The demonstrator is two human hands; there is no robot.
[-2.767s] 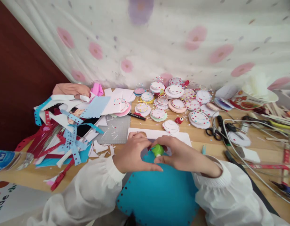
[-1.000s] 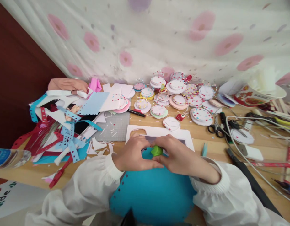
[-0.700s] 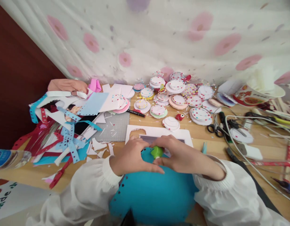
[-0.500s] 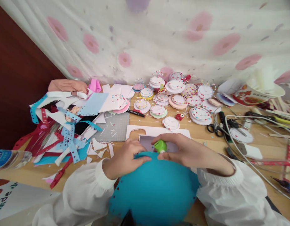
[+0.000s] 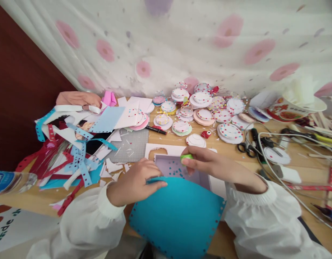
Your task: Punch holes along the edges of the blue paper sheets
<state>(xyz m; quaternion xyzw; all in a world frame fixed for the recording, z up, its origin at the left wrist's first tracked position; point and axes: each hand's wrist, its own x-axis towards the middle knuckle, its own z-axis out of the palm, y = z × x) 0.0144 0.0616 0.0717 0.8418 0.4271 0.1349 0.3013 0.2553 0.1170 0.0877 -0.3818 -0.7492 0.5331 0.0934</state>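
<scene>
My left hand (image 5: 140,180) pinches the upper left edge of a blue sheet of paper (image 5: 179,212), thumb on top. Rows of small punched holes run along the sheet's side edges. A small green hole punch (image 5: 186,158) is in the closed fingers of my right hand (image 5: 209,163), just above the sheet's far edge and apart from it. Beneath it lies a shallow lavender box (image 5: 163,162) with many small blue paper dots inside. White card (image 5: 214,183) with a cut-out lies under the box.
Paper scraps and punched strips (image 5: 79,158) heap on the left beside a plastic bottle (image 5: 9,181). Several decorated paper discs (image 5: 203,117) stand at the back. Scissors (image 5: 247,148), a white cable (image 5: 265,165) and a paper bowl (image 5: 292,108) are at right.
My right hand has lifted the punch away from the sheet's edge. The sheet has dropped lower and turned slightly, showing more of the box and its blue dots. My left hand shifted slightly left.
</scene>
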